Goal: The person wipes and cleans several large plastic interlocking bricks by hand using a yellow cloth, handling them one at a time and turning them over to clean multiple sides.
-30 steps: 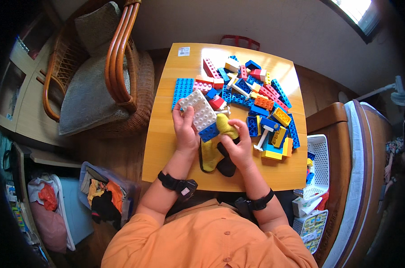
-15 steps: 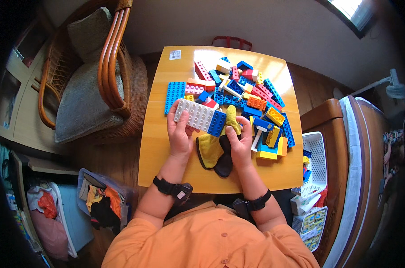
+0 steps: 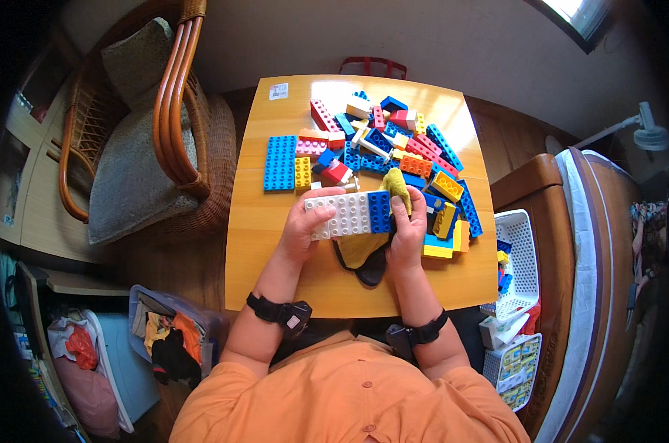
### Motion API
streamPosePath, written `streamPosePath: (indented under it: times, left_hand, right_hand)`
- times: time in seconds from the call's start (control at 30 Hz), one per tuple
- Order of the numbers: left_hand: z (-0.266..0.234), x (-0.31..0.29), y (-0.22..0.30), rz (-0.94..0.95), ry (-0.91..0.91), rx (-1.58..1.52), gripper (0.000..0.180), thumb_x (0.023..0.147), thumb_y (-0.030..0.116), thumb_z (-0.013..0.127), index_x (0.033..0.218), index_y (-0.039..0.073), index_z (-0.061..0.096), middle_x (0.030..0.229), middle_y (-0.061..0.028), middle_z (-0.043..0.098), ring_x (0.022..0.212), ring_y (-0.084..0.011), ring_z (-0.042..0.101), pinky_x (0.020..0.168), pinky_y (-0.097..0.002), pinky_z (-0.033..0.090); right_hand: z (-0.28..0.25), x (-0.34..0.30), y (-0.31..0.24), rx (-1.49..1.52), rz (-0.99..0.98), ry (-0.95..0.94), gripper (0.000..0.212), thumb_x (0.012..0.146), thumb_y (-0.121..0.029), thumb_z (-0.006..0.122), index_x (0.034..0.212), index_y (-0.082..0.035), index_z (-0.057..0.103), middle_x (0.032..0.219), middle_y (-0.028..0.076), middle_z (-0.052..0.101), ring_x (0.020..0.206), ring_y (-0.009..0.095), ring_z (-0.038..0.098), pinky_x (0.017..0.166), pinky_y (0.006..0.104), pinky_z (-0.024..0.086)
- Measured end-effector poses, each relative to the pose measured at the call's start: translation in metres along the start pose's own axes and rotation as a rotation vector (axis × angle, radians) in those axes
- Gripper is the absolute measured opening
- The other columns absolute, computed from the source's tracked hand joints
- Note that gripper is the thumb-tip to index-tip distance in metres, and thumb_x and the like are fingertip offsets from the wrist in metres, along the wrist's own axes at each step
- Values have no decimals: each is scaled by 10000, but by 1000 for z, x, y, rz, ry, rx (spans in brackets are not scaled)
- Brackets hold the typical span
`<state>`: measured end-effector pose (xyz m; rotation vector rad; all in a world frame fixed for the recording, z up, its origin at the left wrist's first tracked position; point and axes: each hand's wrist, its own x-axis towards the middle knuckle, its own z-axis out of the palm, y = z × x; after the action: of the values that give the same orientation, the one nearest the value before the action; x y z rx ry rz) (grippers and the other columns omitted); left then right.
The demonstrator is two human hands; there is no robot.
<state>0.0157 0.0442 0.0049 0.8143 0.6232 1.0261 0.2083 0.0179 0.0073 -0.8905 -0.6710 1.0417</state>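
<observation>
My left hand (image 3: 306, 224) grips the white end of a flat building-block piece (image 3: 348, 214), studs facing up, with a blue section at its right end. My right hand (image 3: 406, 230) pinches a yellow-and-black cloth (image 3: 396, 188) against the blue end. The rest of the cloth hangs below the piece, over the wooden table (image 3: 275, 258). Just beyond my hands lies a loose heap of blocks, among them an orange block (image 3: 416, 165) and a yellow one (image 3: 447, 186). A blue studded plate (image 3: 280, 164) lies flat left of the heap.
A wicker chair (image 3: 142, 162) stands left of the table. At lower left is a plastic bin (image 3: 209, 325) of cloths. White baskets (image 3: 523, 258) stand at right beside a bed (image 3: 571, 295). A wall rises behind the table.
The block piece has turned nearly level and shifted slightly right, with both hands still on it or the cloth. The cloth now wraps over the blue end's far corner.
</observation>
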Motion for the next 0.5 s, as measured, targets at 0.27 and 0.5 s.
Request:
streamPosePath:
  times: [0.27, 0.5]
  left_hand:
    - [13, -1, -7, 236, 75, -107, 421, 975, 246, 604, 1302, -8, 524, 1203, -158, 637, 1086, -243, 660, 888, -382, 576]
    - [24, -1, -13, -80, -139, -252, 458, 1054, 338, 456, 1307, -39, 519, 1219, -149, 646, 1108, -236, 650, 975, -372, 518]
  right_hand:
    - [2, -6, 4, -115, -89, -87, 283, 980, -226, 664, 1181, -66, 546, 1081, 14, 580, 963, 98, 531, 874, 231, 423]
    - [-3, -1, 8, -291, -136, -111, 286, 958, -191, 695, 1173, -61, 557, 1090, 25, 586, 985, 108, 544, 885, 242, 446]
